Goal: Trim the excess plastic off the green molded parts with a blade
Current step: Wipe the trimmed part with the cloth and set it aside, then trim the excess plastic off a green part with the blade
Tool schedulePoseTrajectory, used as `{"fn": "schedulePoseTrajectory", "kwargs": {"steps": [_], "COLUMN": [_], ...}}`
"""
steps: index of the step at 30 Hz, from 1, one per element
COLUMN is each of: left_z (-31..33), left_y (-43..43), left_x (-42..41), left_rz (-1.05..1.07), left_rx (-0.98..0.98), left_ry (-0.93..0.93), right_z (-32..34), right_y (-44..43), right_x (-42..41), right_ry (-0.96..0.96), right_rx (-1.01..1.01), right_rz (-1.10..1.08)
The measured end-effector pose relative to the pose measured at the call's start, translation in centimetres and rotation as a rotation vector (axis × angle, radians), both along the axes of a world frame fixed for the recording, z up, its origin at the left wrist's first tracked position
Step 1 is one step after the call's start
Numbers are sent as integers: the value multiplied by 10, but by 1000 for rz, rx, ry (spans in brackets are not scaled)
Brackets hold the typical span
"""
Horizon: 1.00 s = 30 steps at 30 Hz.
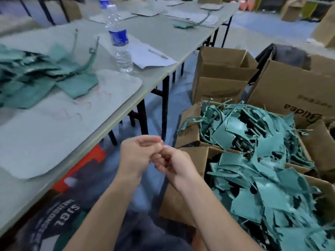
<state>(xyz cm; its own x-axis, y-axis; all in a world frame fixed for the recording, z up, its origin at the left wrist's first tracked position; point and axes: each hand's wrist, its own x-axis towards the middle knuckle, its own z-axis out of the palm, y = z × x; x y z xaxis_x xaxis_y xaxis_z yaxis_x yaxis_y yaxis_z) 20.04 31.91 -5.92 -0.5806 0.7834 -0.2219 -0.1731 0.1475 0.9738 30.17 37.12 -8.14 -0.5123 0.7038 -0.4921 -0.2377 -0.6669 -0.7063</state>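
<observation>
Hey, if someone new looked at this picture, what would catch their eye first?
The cardboard boxes at the right, heaped to overflowing with green plastic pieces, stand out first. In the middle, the left hand and right hand meet fingertip to fingertip; whether they hold anything is unclear. A second green pile lies on the table at the left, near a water bottle.

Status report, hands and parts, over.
Left hand and right hand touching over lap, fingers curled, grip unclear. Green molded plastic parts piled on grey table, untouched. Nothing blocking.
</observation>
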Motion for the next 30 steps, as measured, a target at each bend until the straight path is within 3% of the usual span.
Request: {"fn": "schedulePoseTrajectory", "kwargs": {"steps": [4, 7, 13, 21, 30], "left_z": [49, 78, 115, 115, 93], "left_y": [-42, -78, -156, -267, -349], "left_x": [-56, -91, -161, -240, -289], "left_rz": [242, 505, 752, 1030, 1231], "left_rx": [79, 151, 179, 220, 213], "left_ry": [188, 226, 375, 416, 335], "right_z": [48, 79, 122, 141, 142], "right_y": [-31, -65, -129, -201, -257], "right_x": [-63, -115, -212, -307, -366], "right_ry": [73, 143, 223, 214, 134], "right_rx": [185, 254, 366, 420, 605], "right_rz": [276, 485, 764, 1116, 1250]}}
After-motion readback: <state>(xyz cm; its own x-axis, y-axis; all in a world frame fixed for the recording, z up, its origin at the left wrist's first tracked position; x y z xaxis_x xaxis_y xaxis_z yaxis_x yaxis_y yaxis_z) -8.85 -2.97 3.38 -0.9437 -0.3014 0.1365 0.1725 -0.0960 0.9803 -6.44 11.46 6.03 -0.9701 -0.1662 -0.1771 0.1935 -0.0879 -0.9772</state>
